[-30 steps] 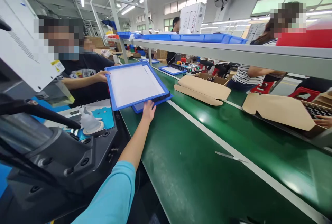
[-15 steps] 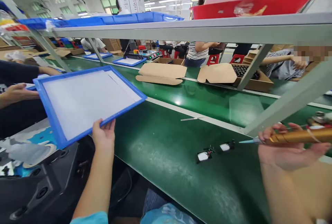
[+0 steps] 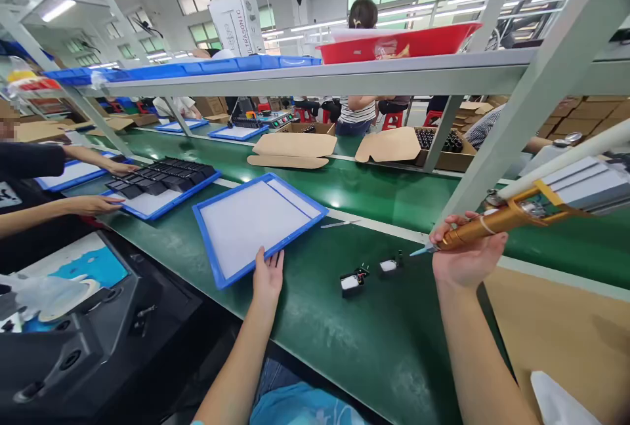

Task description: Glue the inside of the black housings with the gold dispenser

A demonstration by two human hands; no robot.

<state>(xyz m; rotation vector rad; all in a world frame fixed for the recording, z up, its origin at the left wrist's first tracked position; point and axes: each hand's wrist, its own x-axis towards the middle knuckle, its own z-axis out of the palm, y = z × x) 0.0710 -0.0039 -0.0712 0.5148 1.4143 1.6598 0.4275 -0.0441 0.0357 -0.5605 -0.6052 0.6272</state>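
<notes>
My left hand [image 3: 268, 273] grips the near edge of a shallow blue tray [image 3: 209, 251] with a white bottom, the thumb over its rim. The tray is tilted above or against the green bench; I cannot tell whether it touches. In my right hand [image 3: 467, 251] lies a gold-coloured glue dispensing gun [image 3: 475, 228] with a pale blue needle tip pointing left, fingers wrapped round its barrel. Two small black parts with white pads, a nearer one [image 3: 350, 283] and a farther one [image 3: 388, 266], rest on the bench between my hands.
At the left a co-worker's hands hold another blue tray [image 3: 152, 215] carrying several black parts. A grey post [image 3: 492, 143] of the shelf rises beside my right hand. Cardboard [image 3: 566, 326] lies at the right. A thin white strip [image 3: 339, 223] lies beyond the tray.
The blue tray in my left hand has moved right and lower over the bench, away from the co-worker. A tray loaded with black parts now shows at the left. The camera view has shifted.
</notes>
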